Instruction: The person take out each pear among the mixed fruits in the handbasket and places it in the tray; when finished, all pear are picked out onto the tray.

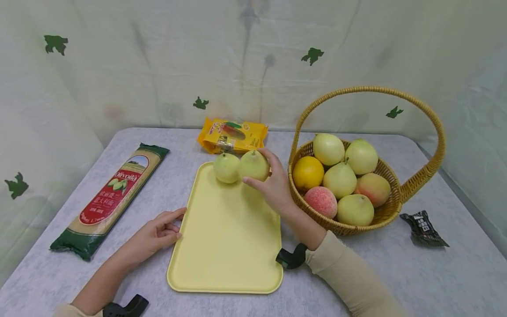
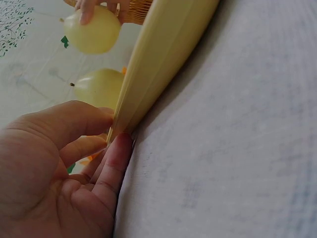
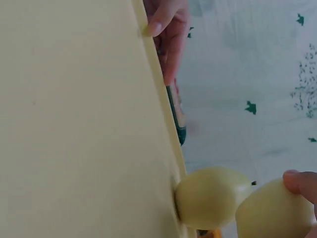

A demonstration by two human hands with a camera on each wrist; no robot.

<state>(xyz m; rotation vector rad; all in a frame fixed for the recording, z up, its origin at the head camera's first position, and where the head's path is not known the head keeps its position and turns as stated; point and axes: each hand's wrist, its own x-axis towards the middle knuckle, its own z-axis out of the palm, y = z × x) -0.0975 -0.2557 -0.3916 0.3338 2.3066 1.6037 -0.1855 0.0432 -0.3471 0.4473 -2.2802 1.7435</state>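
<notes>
A yellow tray [image 1: 225, 237] lies on the table, its left rim pinched between the thumb and fingers of my left hand [image 1: 156, 233]. In the left wrist view the left hand [image 2: 64, 163] has its fingertips on both sides of that rim. My right hand [image 1: 277, 182] grips a pale green pear [image 1: 253, 165] above the far right part of the tray. The left wrist view shows a gap between this pear [image 2: 94, 32] and the tray. Another green pear [image 1: 227, 168] rests at the tray's far end, just left of the held one.
A wicker basket [image 1: 396, 187] with a tall handle stands on the right, filled with pears, peaches and an orange-yellow fruit [image 1: 308, 173]. Behind the tray lies a yellow snack pack [image 1: 233, 135]. A pasta bag [image 1: 111, 198] lies left, a small black packet [image 1: 424, 229] far right.
</notes>
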